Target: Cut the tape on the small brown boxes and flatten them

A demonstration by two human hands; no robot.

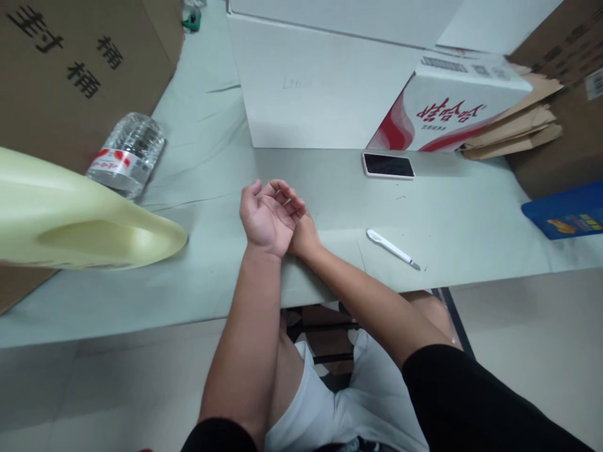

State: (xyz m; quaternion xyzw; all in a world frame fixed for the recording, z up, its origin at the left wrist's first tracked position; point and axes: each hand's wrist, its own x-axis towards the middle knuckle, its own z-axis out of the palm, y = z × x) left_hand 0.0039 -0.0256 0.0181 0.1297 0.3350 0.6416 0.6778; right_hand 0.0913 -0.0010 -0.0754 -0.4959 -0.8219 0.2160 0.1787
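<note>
My left hand [269, 216] rests palm up near the middle of the table, holding nothing. Its fingers curl loosely and the thumb stands apart from them. My right hand [305, 236] is tucked against the left one at the wrist, partly behind it; its fingers are hidden. To the right of both hands lies a slim white pen-like tool [392, 248] with a grey tip. Farther back, a phone [389, 166] with a dark screen lies flat in front of the boxes.
A pale yellow plastic object [94, 216] juts in from the left, beside a clear bottle [129, 154] on its side. Cardboard [80, 75] stands behind them. White boxes [320, 88] and a red-and-white carton [452, 103] line the back. A blue packet [565, 210] lies far right.
</note>
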